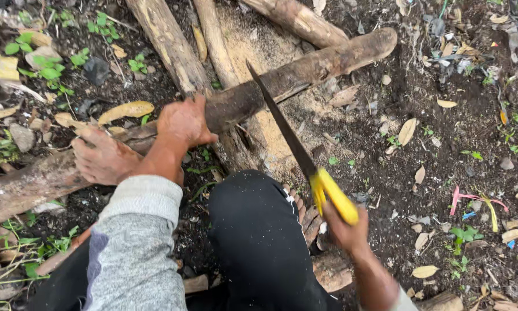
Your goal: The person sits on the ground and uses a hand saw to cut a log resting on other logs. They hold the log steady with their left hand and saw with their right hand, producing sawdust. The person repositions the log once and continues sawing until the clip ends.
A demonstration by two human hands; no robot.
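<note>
A long brown log [305, 69] lies slantwise across other logs on dark soil. My left hand [183, 122] presses down on it near its middle. My right hand [344, 230] is shut on the yellow handle of a hand saw [288, 132]; the dark blade runs up and left, and its tip rests on the log just right of my left hand. A bare foot [100, 156] stands on the log's left part. Another bare foot [306, 216] shows beside my black-trousered knee [253, 230].
Two pale logs [167, 40] run under the brown log, with sawdust [253, 40] between them. Another log [296, 20] lies at the top. Dry leaves, stones, small green plants [46, 63] and coloured scraps [478, 201] litter the soil.
</note>
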